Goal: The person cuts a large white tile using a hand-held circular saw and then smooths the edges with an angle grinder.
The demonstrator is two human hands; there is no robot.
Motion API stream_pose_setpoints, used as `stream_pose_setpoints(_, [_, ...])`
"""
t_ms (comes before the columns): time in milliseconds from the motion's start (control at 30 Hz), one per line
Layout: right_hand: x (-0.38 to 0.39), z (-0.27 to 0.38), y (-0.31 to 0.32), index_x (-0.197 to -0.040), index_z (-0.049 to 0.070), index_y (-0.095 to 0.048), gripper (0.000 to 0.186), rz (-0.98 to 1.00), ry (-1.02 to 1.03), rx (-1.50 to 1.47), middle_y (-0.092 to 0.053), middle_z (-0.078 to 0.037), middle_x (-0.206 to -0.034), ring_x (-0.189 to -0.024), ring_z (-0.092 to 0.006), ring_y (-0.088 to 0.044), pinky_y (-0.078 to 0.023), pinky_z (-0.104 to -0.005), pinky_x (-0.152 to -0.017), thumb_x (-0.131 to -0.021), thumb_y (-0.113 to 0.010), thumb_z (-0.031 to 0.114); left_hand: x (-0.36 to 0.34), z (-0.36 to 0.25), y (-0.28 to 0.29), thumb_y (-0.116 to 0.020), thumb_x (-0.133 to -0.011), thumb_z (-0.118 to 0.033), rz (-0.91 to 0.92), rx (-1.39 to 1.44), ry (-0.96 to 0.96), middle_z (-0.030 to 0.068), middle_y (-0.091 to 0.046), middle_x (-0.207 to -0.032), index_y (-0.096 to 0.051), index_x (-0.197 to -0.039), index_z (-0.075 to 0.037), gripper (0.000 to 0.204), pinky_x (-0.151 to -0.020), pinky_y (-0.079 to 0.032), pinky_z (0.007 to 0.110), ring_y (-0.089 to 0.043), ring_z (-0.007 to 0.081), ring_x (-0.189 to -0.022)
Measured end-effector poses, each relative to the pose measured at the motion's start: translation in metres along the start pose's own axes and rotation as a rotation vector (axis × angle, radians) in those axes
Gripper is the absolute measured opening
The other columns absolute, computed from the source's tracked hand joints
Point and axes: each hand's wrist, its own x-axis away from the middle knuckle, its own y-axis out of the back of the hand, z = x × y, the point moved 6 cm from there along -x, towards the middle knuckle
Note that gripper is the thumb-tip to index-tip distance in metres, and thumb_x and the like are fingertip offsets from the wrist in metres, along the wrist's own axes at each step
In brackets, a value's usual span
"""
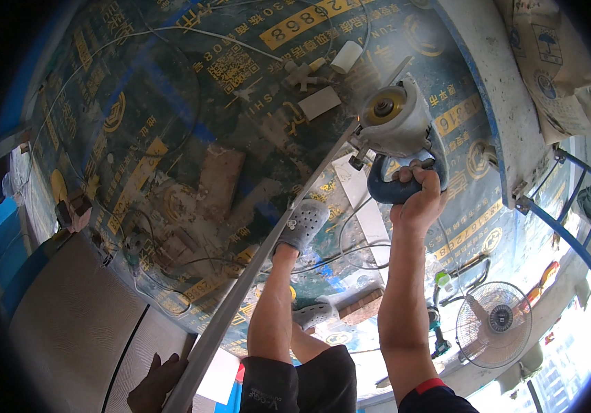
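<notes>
My right hand (pixel 416 189) grips the black loop handle (pixel 388 179) of a power saw (pixel 395 120) with a grey guard and round gold-coloured disc, held at the upper right. A long narrow grey strip (pixel 237 296) runs diagonally from the lower left up to the saw's disc. My left hand (pixel 154 385) is in shadow at the lower left, its fingers bent at that strip's edge, gripping it. Beneath the saw lies a long white piece (pixel 361 203). My grey clogs (pixel 305 224) stand on the printed green floor covering (pixel 151 103).
A fan (pixel 500 319), green power tool (pixel 438 330) and cables are at lower right. A raised ledge (pixel 481 41) with a paper sack (pixel 543 69) and blue metal frame (pixel 571 241) line the right. Offcuts (pixel 319 102) and debris (pixel 219 179) lie about. A large panel (pixel 75 310) is at lower left.
</notes>
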Motion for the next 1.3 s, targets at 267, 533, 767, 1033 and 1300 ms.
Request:
stream_pose_setpoints(267, [-0.022,-0.002,0.001,-0.084,0.001,-0.055,0.014,0.04,-0.053,-0.055,-0.052,-0.007,-0.076,-0.062,-0.0186,-0.05,-0.047,-0.0364,-0.062,-0.072,-0.048,0.003,-0.005,-0.009,-0.002,-0.067,-0.081,-0.008,0.021,0.042,-0.019,0.022,-0.068,-0.095,-0.065,-0.103,0.008,0.027,-0.08,-0.051,0.037,-0.068,0.0286,-0.087])
stream_pose_setpoints(533, [-0.057,0.016,-0.01,-0.081,0.003,-0.053,0.008,-0.011,-0.075,-0.033,-0.052,-0.006,-0.077,-0.063,-0.0181,-0.05,-0.046,-0.036,-0.063,-0.074,-0.049,0.004,-0.003,-0.005,-0.005,-0.062,-0.082,-0.002,0.086,0.092,0.041,0.0197,-0.068,-0.098,-0.066,-0.1,0.006,0.019,-0.096,-0.046,0.045,-0.067,0.03,-0.095])
stream_pose_setpoints(767, [-0.081,0.024,-0.012,-0.081,-0.002,-0.052,0.009,-0.009,-0.081,-0.079,-0.051,-0.009,-0.075,-0.061,-0.019,-0.05,-0.046,-0.0346,-0.06,-0.072,-0.049,0.001,-0.004,-0.009,-0.007,-0.061,-0.083,0.0,0.081,0.107,0.052,0.0182,-0.069,-0.099,-0.066,-0.103,0.003,0.022,-0.095,-0.047,0.044,-0.067,0.0303,-0.094])
stream_pose_setpoints(1033, [-0.059,0.019,-0.01,-0.083,0.003,-0.049,0.008,0.005,-0.105,-0.004,-0.05,-0.006,-0.075,-0.062,-0.0168,-0.049,-0.046,-0.0349,-0.062,-0.076,-0.047,0.003,-0.003,-0.013,-0.007,-0.059,-0.083,0.002,0.074,0.093,0.039,0.0185,-0.068,-0.099,-0.066,-0.104,0.003,0.022,-0.094,-0.047,0.044,-0.067,0.0301,-0.095])
stream_pose_setpoints(1300, [-0.043,0.013,-0.003,-0.082,-0.001,-0.051,0.011,-0.024,-0.081,-0.025,-0.051,-0.008,-0.074,-0.061,-0.0185,-0.05,-0.047,-0.0348,-0.061,-0.072,-0.048,0.001,0.0,-0.013,-0.009,-0.06,-0.083,0.0,0.075,0.086,0.051,0.018,-0.068,-0.099,-0.066,-0.105,0.002,0.023,-0.095,-0.046,0.044,-0.067,0.0297,-0.094])
